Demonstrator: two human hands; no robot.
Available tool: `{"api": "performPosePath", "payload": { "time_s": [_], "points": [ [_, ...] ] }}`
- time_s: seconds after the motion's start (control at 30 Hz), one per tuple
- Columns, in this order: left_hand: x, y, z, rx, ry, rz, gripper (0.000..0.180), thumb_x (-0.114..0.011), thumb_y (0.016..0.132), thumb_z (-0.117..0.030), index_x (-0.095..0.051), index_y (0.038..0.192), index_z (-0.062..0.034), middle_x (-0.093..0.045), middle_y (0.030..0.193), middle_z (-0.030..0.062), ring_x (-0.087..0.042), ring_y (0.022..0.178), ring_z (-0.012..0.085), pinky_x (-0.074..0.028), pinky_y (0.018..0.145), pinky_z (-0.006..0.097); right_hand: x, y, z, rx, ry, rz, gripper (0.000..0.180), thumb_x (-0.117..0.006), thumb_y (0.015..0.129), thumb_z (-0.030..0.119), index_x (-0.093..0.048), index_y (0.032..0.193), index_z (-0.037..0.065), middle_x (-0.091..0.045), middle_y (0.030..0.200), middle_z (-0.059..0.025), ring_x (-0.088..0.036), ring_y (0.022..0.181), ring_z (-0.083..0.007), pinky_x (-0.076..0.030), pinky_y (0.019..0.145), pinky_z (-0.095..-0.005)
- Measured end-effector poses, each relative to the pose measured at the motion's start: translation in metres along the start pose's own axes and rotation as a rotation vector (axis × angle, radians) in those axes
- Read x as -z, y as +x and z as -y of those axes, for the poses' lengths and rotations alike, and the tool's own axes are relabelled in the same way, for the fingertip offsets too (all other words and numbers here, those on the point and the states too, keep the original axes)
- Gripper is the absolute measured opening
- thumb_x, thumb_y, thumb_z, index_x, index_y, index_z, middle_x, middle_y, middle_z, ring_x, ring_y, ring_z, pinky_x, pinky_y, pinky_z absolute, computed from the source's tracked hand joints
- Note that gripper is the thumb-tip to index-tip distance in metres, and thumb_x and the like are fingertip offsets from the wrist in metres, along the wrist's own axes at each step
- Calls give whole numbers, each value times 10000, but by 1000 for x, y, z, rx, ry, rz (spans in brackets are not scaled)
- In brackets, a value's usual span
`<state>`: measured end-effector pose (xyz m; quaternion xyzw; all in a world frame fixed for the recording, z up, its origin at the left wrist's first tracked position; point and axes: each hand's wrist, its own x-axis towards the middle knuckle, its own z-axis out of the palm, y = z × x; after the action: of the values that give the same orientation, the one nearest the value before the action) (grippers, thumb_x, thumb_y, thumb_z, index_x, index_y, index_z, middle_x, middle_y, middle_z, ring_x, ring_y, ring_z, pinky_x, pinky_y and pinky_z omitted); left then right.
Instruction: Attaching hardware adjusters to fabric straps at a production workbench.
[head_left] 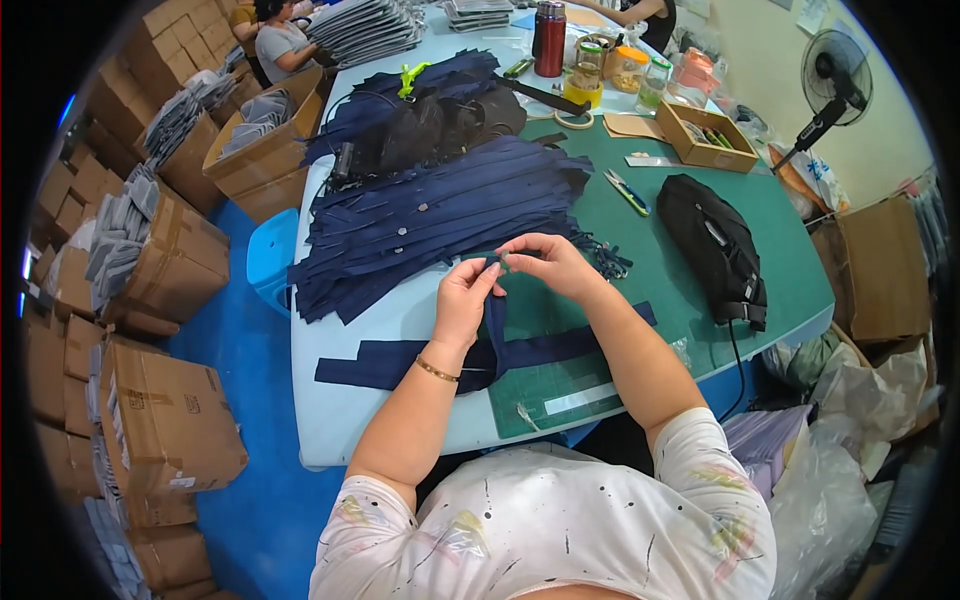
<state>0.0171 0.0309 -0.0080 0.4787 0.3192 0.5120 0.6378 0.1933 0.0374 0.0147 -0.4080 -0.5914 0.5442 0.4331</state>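
My left hand [466, 298] pinches the upper end of a navy fabric strip [495, 325], which hangs down to the table. Close against it, my right hand [550, 264] has thumb and finger pressed together at the same end. What lies between those right fingertips is too small to make out. Below the hands, more navy strips [570, 347] lie crosswise, partly under my left forearm. Just beyond spreads a large pile of navy strips [450, 205] with a few small round greyish pieces on top.
Thread snips [628, 193] and a black bag [712, 245] lie on the green mat [600, 230]. Farther back are a cardboard tray [708, 137], jars [628, 70] and a red flask [549, 40]. Cartons [175, 420] and a blue stool [272, 262] stand left; a fan [835, 80] stands right.
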Motion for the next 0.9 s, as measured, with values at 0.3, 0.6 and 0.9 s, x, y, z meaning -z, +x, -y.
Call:
{"api": "performPosePath", "payload": {
  "time_s": [0.3, 0.6, 0.9],
  "points": [
    [2, -1, -1, 46, 54, 19, 139, -622, 848, -75, -604, 945, 24, -631, 819, 54, -553, 643, 94, -457, 619, 215, 1, -6, 5, -37, -122, -8, 209, -616, 860, 140, -647, 1032, 27, -638, 903, -16, -563, 815, -80, -452, 726, -224],
    [-3, -6, -7, 90, 42, 7, 99, -620, 838, -51, -599, 918, 2, -630, 820, 52, -537, 631, 83, -434, 606, 197, 5, -12, 7, 108, -357, -42, 190, -620, 856, 165, -661, 987, 33, -635, 863, -24, -561, 781, -90, -457, 711, -242],
    [0, 0, -8, 149, -14, 33, 79, -606, 843, -55, -598, 902, -2, -623, 820, 46, -529, 630, 77, -431, 600, 194, 8, -6, 4, 101, -239, 8, 186, -607, 865, 160, -653, 981, 22, -630, 870, -27, -557, 785, -94, -452, 719, -243]
  ]
}}
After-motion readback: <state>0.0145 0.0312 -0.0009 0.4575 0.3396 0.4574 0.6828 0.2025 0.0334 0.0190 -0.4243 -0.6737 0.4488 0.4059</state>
